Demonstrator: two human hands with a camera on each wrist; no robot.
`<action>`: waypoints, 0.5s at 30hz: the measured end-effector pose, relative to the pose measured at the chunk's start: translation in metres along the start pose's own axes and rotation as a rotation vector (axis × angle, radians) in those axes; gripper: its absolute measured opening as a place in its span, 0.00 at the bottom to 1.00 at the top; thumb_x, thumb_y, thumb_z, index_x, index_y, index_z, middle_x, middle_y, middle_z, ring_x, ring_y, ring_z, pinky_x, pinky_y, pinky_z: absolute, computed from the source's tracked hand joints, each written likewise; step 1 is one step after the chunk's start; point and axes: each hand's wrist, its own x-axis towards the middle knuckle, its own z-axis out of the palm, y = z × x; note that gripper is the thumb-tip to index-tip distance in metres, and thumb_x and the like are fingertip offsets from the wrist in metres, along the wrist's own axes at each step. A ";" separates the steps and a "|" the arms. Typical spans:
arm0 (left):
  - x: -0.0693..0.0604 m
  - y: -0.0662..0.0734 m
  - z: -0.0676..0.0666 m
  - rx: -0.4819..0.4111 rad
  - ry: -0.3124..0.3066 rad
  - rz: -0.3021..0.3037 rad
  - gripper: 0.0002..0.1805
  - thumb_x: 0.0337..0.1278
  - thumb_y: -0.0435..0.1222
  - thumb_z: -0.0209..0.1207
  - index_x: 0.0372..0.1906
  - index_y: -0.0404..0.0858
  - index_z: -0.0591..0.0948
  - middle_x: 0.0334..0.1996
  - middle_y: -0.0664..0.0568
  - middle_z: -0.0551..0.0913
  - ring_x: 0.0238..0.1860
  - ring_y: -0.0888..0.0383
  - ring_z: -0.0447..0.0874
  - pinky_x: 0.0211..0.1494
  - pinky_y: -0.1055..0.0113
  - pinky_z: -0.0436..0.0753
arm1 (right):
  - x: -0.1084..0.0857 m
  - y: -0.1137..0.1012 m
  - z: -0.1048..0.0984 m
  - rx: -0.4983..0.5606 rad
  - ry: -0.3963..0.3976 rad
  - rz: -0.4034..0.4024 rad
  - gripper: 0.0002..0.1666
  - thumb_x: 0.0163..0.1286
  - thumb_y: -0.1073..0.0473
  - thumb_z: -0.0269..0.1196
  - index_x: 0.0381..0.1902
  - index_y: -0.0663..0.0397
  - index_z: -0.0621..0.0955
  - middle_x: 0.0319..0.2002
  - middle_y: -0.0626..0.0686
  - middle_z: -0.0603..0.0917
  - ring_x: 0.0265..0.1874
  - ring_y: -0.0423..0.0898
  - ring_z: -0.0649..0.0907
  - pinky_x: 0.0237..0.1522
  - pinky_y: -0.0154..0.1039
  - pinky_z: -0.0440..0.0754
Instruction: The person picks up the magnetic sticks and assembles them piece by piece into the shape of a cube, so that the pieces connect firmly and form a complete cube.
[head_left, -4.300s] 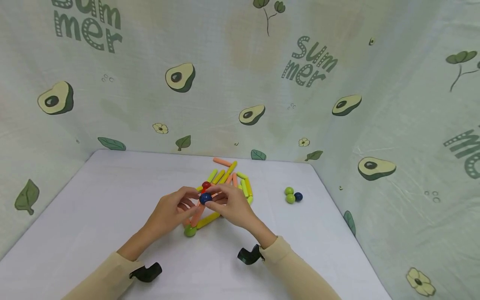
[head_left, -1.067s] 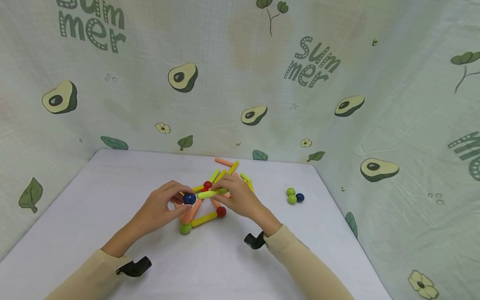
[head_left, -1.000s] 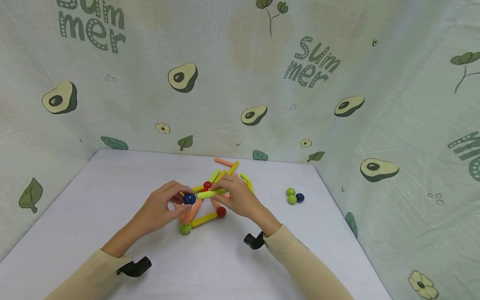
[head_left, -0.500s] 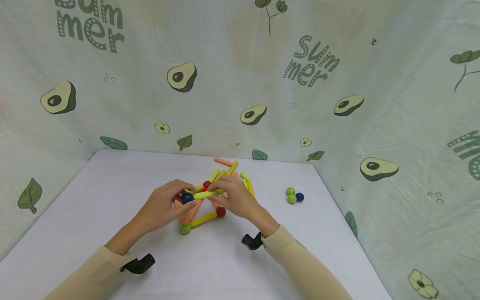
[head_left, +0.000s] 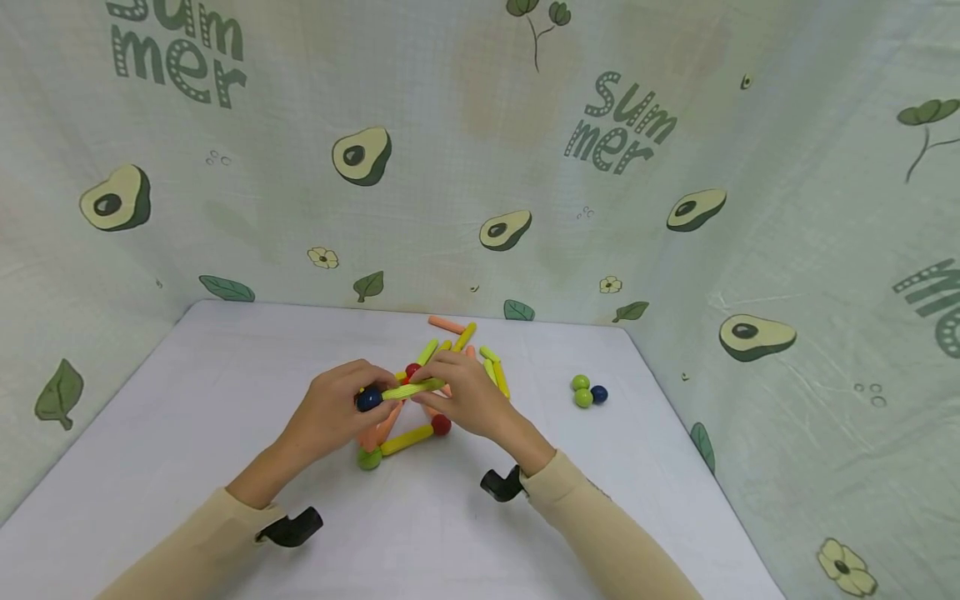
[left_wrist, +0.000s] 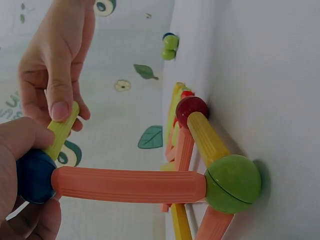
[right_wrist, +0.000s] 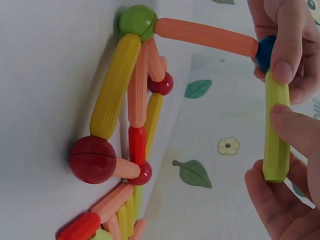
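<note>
The left hand point(head_left: 330, 412) grips a dark blue ball point(left_wrist: 36, 176), its thumb also touching the end of a lime stick. In the right wrist view, the right hand point(right_wrist: 295, 165) pinches that lime stick point(right_wrist: 276, 130), whose end meets the blue ball. A salmon stick point(left_wrist: 130, 185) joins the blue ball to a green ball point(left_wrist: 233, 183) on the table. From the green ball a yellow stick point(right_wrist: 115, 87) runs to a dark red ball point(right_wrist: 93, 160); further salmon sticks and red balls lie behind.
Two green balls point(head_left: 582, 398) and a blue ball point(head_left: 599, 394) sit together on the table at the right. Behind the hands lie loose yellow, lime and salmon sticks point(head_left: 446, 324). Patterned cloth point(head_left: 420, 208) hangs around the table.
The right hand has gone from the blue ball to a lime stick, which now meets that ball. Over the last second, ball and stick have shifted slightly left in the head view.
</note>
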 end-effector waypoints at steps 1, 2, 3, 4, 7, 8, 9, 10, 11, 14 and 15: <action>0.000 0.000 0.000 0.002 0.002 -0.004 0.16 0.52 0.36 0.81 0.46 0.44 0.89 0.42 0.57 0.88 0.42 0.58 0.86 0.45 0.59 0.90 | -0.001 0.000 -0.001 0.009 -0.006 -0.002 0.14 0.67 0.60 0.77 0.49 0.55 0.90 0.46 0.49 0.89 0.48 0.43 0.85 0.54 0.37 0.85; -0.001 0.000 0.001 0.003 0.004 -0.007 0.16 0.52 0.35 0.81 0.46 0.44 0.89 0.42 0.57 0.87 0.42 0.58 0.86 0.45 0.59 0.90 | -0.002 0.001 -0.003 0.012 -0.013 0.000 0.15 0.67 0.59 0.77 0.51 0.55 0.89 0.48 0.49 0.89 0.48 0.44 0.85 0.54 0.39 0.85; -0.001 0.000 0.001 0.003 0.006 -0.011 0.16 0.52 0.35 0.81 0.46 0.44 0.89 0.41 0.57 0.87 0.42 0.58 0.86 0.45 0.59 0.90 | -0.003 0.002 -0.006 0.013 -0.019 0.003 0.17 0.67 0.59 0.77 0.52 0.55 0.89 0.49 0.49 0.89 0.48 0.45 0.85 0.53 0.41 0.85; -0.001 0.000 0.001 0.004 0.009 -0.014 0.16 0.52 0.35 0.81 0.46 0.44 0.89 0.41 0.57 0.87 0.42 0.58 0.86 0.45 0.59 0.90 | -0.005 0.004 -0.008 0.013 -0.026 0.010 0.18 0.67 0.59 0.77 0.54 0.55 0.89 0.50 0.49 0.89 0.48 0.46 0.84 0.52 0.42 0.85; -0.002 0.001 0.001 0.007 0.018 -0.023 0.16 0.52 0.35 0.81 0.46 0.44 0.89 0.42 0.57 0.87 0.42 0.59 0.86 0.46 0.59 0.90 | -0.014 0.013 -0.018 -0.008 -0.039 0.051 0.22 0.68 0.59 0.76 0.58 0.54 0.87 0.53 0.50 0.89 0.49 0.46 0.84 0.53 0.45 0.86; -0.002 0.001 0.001 0.010 0.020 -0.024 0.16 0.51 0.35 0.81 0.46 0.44 0.89 0.42 0.57 0.87 0.42 0.59 0.86 0.46 0.59 0.90 | -0.018 0.017 -0.022 -0.023 -0.042 0.073 0.22 0.68 0.59 0.76 0.59 0.53 0.87 0.53 0.49 0.88 0.49 0.46 0.84 0.52 0.45 0.86; -0.002 0.002 0.000 0.013 0.020 -0.024 0.16 0.52 0.35 0.81 0.46 0.44 0.89 0.42 0.58 0.87 0.43 0.58 0.86 0.46 0.59 0.90 | -0.022 0.022 -0.026 -0.035 -0.043 0.093 0.22 0.69 0.59 0.76 0.59 0.53 0.87 0.53 0.49 0.88 0.50 0.46 0.84 0.52 0.45 0.87; -0.002 0.002 0.000 0.016 0.020 -0.024 0.17 0.51 0.35 0.81 0.46 0.44 0.89 0.42 0.58 0.87 0.43 0.58 0.86 0.46 0.59 0.90 | -0.026 0.027 -0.029 -0.047 -0.042 0.115 0.21 0.69 0.60 0.75 0.59 0.53 0.87 0.52 0.50 0.88 0.50 0.46 0.84 0.53 0.46 0.87; -0.003 0.003 -0.001 0.016 0.022 -0.022 0.17 0.51 0.34 0.81 0.46 0.44 0.89 0.42 0.58 0.87 0.43 0.57 0.86 0.46 0.58 0.90 | -0.030 0.032 -0.032 -0.060 -0.043 0.142 0.21 0.70 0.60 0.75 0.59 0.53 0.87 0.52 0.50 0.88 0.50 0.47 0.85 0.53 0.46 0.88; -0.003 0.003 -0.001 0.025 0.022 -0.022 0.17 0.51 0.34 0.81 0.46 0.45 0.89 0.42 0.58 0.87 0.44 0.57 0.86 0.46 0.58 0.91 | -0.039 0.049 -0.036 -0.074 -0.045 0.236 0.19 0.71 0.62 0.73 0.59 0.54 0.87 0.50 0.52 0.88 0.48 0.51 0.85 0.50 0.48 0.89; -0.003 0.003 -0.002 0.024 0.021 -0.023 0.17 0.51 0.34 0.81 0.46 0.45 0.89 0.42 0.58 0.87 0.44 0.57 0.86 0.46 0.58 0.90 | -0.041 0.054 -0.036 -0.080 -0.047 0.270 0.19 0.71 0.62 0.73 0.59 0.54 0.87 0.50 0.53 0.88 0.48 0.52 0.85 0.50 0.49 0.89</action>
